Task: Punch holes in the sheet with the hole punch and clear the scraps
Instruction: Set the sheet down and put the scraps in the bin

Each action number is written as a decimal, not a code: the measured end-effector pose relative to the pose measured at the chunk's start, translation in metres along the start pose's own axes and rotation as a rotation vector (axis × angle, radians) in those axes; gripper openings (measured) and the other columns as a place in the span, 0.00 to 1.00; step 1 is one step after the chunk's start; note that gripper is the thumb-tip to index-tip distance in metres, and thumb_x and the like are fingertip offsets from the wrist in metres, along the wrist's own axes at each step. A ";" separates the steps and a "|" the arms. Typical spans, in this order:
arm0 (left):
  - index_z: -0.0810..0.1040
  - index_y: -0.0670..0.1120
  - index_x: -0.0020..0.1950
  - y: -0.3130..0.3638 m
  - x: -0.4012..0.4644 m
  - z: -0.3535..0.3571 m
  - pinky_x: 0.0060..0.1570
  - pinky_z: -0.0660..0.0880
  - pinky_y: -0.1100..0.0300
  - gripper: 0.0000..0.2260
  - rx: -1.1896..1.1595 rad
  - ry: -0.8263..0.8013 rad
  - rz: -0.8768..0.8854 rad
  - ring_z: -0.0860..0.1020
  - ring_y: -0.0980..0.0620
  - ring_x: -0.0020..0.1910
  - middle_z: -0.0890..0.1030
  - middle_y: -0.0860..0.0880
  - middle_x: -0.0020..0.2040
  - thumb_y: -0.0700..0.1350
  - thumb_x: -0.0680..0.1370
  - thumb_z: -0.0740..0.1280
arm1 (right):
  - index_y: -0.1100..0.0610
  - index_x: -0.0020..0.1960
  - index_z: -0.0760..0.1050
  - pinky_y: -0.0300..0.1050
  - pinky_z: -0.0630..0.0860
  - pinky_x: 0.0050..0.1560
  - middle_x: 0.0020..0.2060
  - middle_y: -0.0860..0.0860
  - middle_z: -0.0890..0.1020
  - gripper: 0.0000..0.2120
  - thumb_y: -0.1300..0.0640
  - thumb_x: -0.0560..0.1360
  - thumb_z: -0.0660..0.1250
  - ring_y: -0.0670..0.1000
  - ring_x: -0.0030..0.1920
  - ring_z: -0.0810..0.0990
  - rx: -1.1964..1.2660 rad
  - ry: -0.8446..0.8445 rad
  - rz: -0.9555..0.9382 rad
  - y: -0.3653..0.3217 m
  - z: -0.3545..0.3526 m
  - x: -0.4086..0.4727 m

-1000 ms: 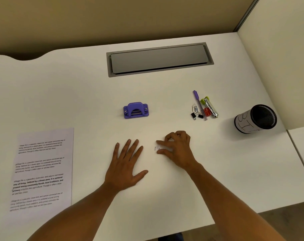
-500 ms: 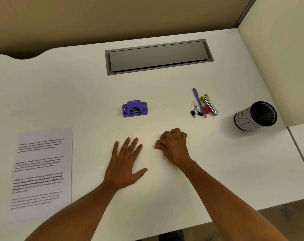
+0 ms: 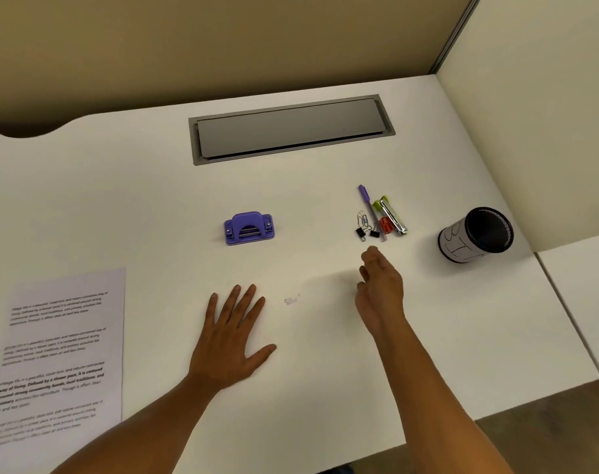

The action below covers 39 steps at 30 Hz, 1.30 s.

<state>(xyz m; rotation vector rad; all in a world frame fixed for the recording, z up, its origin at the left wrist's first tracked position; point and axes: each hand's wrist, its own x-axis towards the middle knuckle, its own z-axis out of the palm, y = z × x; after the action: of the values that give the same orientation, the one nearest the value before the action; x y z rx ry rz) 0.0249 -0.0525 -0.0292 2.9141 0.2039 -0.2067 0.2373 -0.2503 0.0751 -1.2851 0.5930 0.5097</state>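
Note:
The printed sheet lies flat at the left front of the white desk. The purple hole punch stands alone at mid desk, with neither hand touching it. My left hand rests palm down with its fingers spread, in front of the punch. A small blurred cluster of paper scraps lies just right of its fingertips. My right hand is raised edge-on to the right of the scraps, with its fingers loosely curled. Whether it holds any scraps is hidden.
A black mesh cup with a white label lies tilted at the right. A purple pen, a stapler, paper clips and binder clips sit beyond my right hand. A grey cable hatch is set into the back of the desk. A partition wall rises on the right.
My right hand has left the scraps, where it was pinching, and has lifted to the right toward the stationery. My left hand has stayed flat. The view has shifted slightly.

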 end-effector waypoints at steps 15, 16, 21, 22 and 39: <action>0.55 0.51 0.83 -0.002 0.000 0.001 0.78 0.53 0.35 0.39 0.012 0.019 0.015 0.52 0.45 0.83 0.52 0.49 0.84 0.71 0.77 0.54 | 0.53 0.48 0.83 0.40 0.80 0.55 0.42 0.44 0.83 0.03 0.56 0.77 0.70 0.46 0.50 0.82 -0.295 0.554 -0.649 -0.149 -0.084 0.055; 0.55 0.51 0.83 -0.002 0.000 0.001 0.78 0.53 0.35 0.39 0.013 0.019 0.015 0.52 0.45 0.83 0.52 0.49 0.84 0.71 0.77 0.54 | 0.55 0.48 0.83 0.45 0.80 0.58 0.42 0.47 0.83 0.04 0.56 0.77 0.70 0.50 0.52 0.83 -0.396 0.576 -0.629 -0.149 -0.091 0.061; 0.55 0.50 0.83 -0.002 -0.001 0.000 0.78 0.53 0.35 0.39 0.024 0.023 0.019 0.52 0.45 0.83 0.52 0.48 0.84 0.71 0.77 0.54 | 0.56 0.53 0.85 0.59 0.75 0.65 0.49 0.56 0.86 0.07 0.58 0.77 0.71 0.63 0.61 0.78 -0.767 0.610 -0.545 -0.150 -0.111 0.078; 0.55 0.50 0.83 -0.002 -0.001 0.000 0.78 0.53 0.35 0.39 0.025 0.020 0.019 0.52 0.45 0.83 0.52 0.48 0.84 0.71 0.77 0.53 | 0.56 0.54 0.85 0.59 0.75 0.65 0.51 0.57 0.86 0.08 0.60 0.78 0.70 0.63 0.61 0.78 -0.803 0.616 -0.545 -0.151 -0.112 0.079; 0.54 0.51 0.83 -0.003 0.000 0.001 0.78 0.54 0.34 0.40 0.007 0.013 0.020 0.52 0.45 0.83 0.52 0.48 0.84 0.71 0.77 0.55 | 0.54 0.55 0.84 0.51 0.67 0.57 0.50 0.57 0.85 0.08 0.56 0.78 0.70 0.62 0.63 0.71 -1.080 0.740 -0.522 -0.149 -0.115 0.085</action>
<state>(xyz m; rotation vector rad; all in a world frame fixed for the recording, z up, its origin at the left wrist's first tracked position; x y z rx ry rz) 0.0242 -0.0503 -0.0312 2.9234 0.1767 -0.1858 0.3841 -0.3921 0.1073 -2.6147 0.5463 -0.1756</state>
